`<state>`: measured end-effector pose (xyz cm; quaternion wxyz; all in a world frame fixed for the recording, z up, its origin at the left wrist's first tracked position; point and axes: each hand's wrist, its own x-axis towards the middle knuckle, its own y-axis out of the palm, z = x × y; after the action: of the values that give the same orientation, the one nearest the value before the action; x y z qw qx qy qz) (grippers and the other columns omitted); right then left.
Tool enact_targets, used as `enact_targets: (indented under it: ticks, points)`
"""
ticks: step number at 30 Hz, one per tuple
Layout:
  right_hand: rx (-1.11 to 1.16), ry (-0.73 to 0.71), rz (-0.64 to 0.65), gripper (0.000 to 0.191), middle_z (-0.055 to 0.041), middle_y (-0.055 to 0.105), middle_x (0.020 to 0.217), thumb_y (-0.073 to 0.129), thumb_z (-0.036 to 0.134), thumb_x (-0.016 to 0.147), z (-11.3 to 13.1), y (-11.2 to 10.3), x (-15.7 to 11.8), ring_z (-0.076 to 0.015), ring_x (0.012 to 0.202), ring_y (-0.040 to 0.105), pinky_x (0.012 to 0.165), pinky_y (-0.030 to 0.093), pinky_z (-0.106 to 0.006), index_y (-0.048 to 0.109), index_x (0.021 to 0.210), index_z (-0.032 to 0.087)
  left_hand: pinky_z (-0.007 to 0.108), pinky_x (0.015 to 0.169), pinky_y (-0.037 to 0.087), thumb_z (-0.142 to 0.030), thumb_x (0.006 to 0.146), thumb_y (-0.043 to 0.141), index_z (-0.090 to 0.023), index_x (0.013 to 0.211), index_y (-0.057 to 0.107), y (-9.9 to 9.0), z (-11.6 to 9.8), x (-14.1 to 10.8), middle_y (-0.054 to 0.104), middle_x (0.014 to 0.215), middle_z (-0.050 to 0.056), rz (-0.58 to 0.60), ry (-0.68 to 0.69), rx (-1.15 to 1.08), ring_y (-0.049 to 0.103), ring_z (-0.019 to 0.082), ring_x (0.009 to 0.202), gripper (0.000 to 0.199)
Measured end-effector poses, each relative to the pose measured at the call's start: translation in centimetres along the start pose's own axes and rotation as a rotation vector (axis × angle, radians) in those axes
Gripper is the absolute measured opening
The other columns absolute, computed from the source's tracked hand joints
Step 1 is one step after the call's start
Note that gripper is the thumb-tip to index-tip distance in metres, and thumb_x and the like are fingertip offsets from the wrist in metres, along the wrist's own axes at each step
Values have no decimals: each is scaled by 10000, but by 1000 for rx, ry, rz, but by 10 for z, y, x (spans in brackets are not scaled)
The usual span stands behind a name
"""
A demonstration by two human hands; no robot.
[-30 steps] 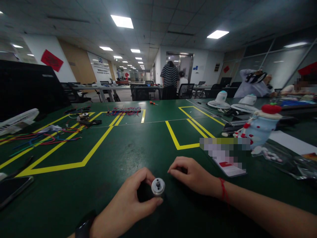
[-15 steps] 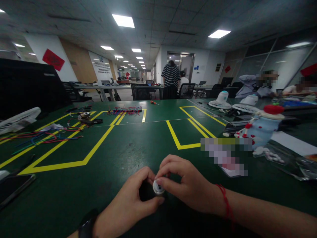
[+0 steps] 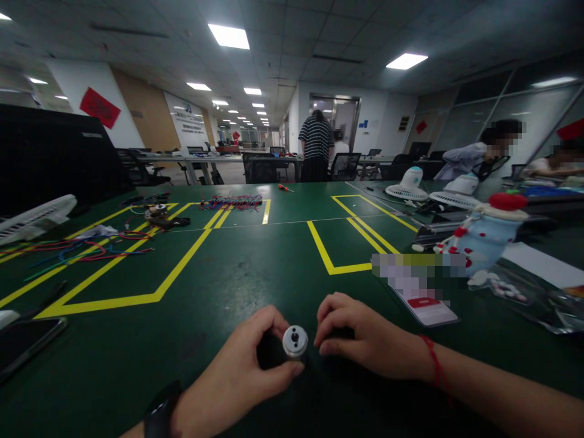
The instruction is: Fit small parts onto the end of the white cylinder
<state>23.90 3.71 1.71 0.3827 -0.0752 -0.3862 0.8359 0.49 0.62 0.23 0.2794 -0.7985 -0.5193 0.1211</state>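
My left hand [image 3: 255,356] is closed around a small silver cylinder that looks like a motor [image 3: 295,342], thumb on the near side and index finger behind. It stands upright, its round end face up, with a dark centre and two small holes showing. Just to the right, apart from the cylinder, my right hand [image 3: 360,337] has its fingers curled and the thumb tip against the index finger. Whatever sits in that pinch, if anything, is too small or hidden to see.
Yellow tape marks the green table [image 3: 246,267]. Wires [image 3: 98,249] and a phone [image 3: 30,347] lie left. A card [image 3: 429,307], a blue cup-shaped figure [image 3: 490,234] and white fans [image 3: 407,185] are right. A screwdriver [image 3: 285,188] lies far back.
My right hand has pulled away to the right from the top of the cylinder, uncovering its end face. The left hand still holds the cylinder in about the same place.
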Motion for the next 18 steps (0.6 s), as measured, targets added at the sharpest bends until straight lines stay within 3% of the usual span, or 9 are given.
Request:
enact_targets:
  ticks: [4,7,9,14,16,18]
  points:
    - [-42,37,59,87,-33,606,994,683,258,819,-8,5,-5,-176,941,541,825,436,-322,725,879,212,274,684,425,-205,779,673,-208,883,540,0,1,0,614,883,-5,-1,-6,1,560,193,806,169]
    - [96,53,27,144,-32,608,995,690,283,806,-9,2,-4,-172,923,551,819,436,-322,715,930,213,270,673,420,-198,782,677,-209,882,539,1,3,0,609,874,-8,3,-2,0,557,189,794,171]
    - [282,131,-63,172,-30,614,923,657,332,829,-13,0,-3,-156,839,558,755,441,-301,700,909,185,273,685,420,-195,784,679,-209,886,540,1,3,0,609,879,-6,1,6,6,558,190,802,173]
    - [711,381,-424,277,-13,575,767,566,414,876,-32,-2,2,-121,679,528,651,429,-277,627,853,145,277,695,422,-198,789,674,-210,895,548,-1,0,0,618,891,-6,11,-3,6,565,191,809,166]
    - [731,401,-447,273,-15,575,773,568,411,873,-34,-2,3,-117,670,524,648,426,-277,620,854,143,277,689,423,-209,791,670,-207,888,548,-1,-2,0,620,889,-2,18,-13,2,565,194,807,155]
    - [655,379,-393,241,-8,573,739,587,372,864,-29,-2,2,-115,656,510,634,411,-269,627,807,140,275,684,422,-209,787,669,-205,881,548,-1,-2,0,619,880,-2,14,-10,6,565,193,801,153]
